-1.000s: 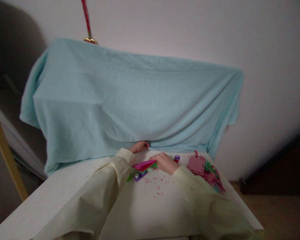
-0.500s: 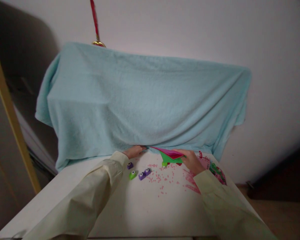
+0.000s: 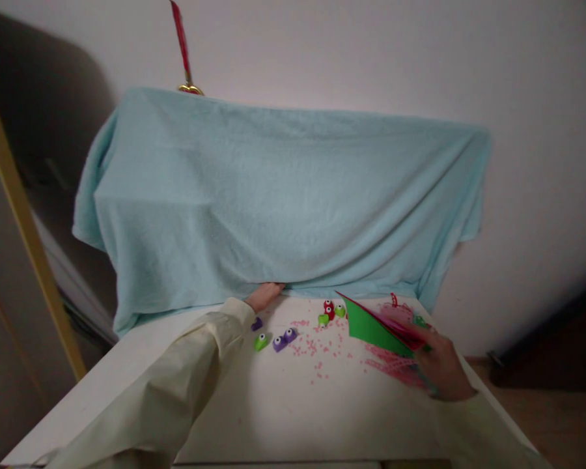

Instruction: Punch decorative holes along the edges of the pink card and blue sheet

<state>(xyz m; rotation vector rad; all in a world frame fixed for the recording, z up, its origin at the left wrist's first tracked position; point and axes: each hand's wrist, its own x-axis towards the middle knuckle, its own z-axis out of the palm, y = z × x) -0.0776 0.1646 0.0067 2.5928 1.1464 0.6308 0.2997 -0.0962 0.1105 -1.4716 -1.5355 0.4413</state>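
My right hand (image 3: 442, 368) is closed on a stack of coloured paper sheets (image 3: 374, 326), green on the side facing me with pink above, lifted and tilted over the right part of the white table (image 3: 283, 417). My left hand (image 3: 265, 294) lies at the table's far edge, touching the hem of the light blue towel (image 3: 283, 195); its fingertips are partly hidden under the cloth. Small purple (image 3: 284, 339), green (image 3: 260, 341) and red (image 3: 328, 307) craft punches sit between the two hands. Pink paper bits (image 3: 312, 348) are scattered around them.
The towel drapes over a large hidden object against the wall. More pink sheets (image 3: 395, 365) lie under my right hand. A red ribbon with a gold ornament (image 3: 188, 86) hangs above the towel. A wooden post (image 3: 24, 221) stands at left.
My right hand has carried the paper stack from the middle of the table toward the right and toward me, tilting it up. Punches that it covered now show. My left hand stayed put.
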